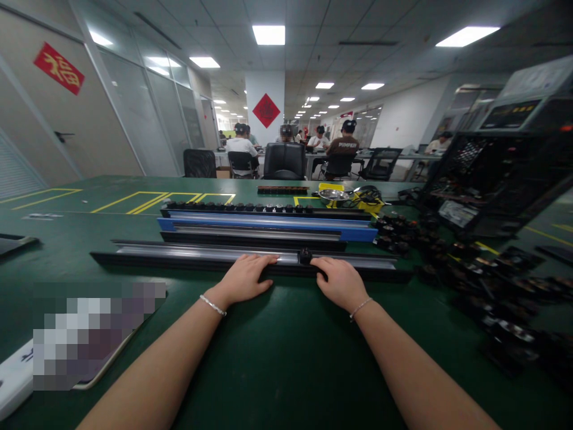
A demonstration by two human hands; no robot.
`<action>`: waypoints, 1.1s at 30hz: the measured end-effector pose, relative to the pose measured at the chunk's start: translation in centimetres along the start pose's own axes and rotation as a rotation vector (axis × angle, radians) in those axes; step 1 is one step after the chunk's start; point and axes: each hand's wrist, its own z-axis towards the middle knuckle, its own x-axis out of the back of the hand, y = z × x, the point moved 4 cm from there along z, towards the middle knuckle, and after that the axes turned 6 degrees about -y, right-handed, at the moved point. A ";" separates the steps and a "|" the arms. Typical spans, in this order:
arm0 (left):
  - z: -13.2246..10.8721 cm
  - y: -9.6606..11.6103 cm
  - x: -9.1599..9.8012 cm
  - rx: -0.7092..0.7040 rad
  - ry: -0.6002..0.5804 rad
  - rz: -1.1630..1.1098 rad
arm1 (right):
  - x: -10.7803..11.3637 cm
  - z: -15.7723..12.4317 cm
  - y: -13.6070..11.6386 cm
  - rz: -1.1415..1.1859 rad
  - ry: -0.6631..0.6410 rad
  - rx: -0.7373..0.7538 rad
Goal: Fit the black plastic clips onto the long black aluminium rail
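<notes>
A long black rail with a shiny pale channel lies across the green table in front of me. My left hand grips its near wall, fingers over the edge and thumb stretched along the front side. A small black block-like part sits in the channel right of the middle. Against that part's right side press the curled fingertips of my right hand, with the thumb low at the front of the rail. The exact finger contact under the right hand is partly hidden.
Behind lie a blue rail and a row of small black parts. Many black parts are heaped at right, near an open black computer case. A metal bowl stands at the back. A partly pixelated phone-like object lies left.
</notes>
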 end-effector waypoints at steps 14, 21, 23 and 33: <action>0.0 -0.1 -0.1 -0.012 0.014 0.001 | 0.0 0.0 0.5 -0.011 0.023 -0.006; 0.0 -0.1 -0.1 -0.016 0.012 -0.002 | 0.1 -0.1 0.7 -0.022 0.009 -0.029; 0.0 0.0 -0.1 -0.013 0.007 -0.003 | 0.0 -0.1 0.8 -0.024 0.004 -0.030; 0.0 -0.1 -0.1 -0.007 0.005 -0.015 | 0.2 -0.1 1.1 -0.058 0.008 -0.069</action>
